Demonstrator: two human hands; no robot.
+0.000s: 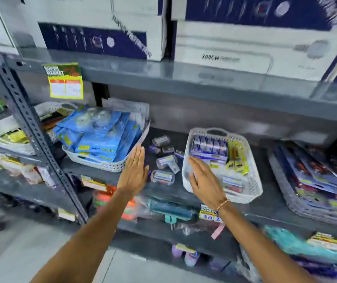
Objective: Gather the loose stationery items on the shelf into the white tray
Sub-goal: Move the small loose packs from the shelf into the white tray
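On the grey shelf, clear packs are lying loose at 9 o'clock of the perforated white tray — left hand and right hand are hovering flat, fingers spread, gripping nothing; a tag is reading "SUPER MARKET".

Small clear-cased stationery packs loose on shelf, just left of part-filled white tray
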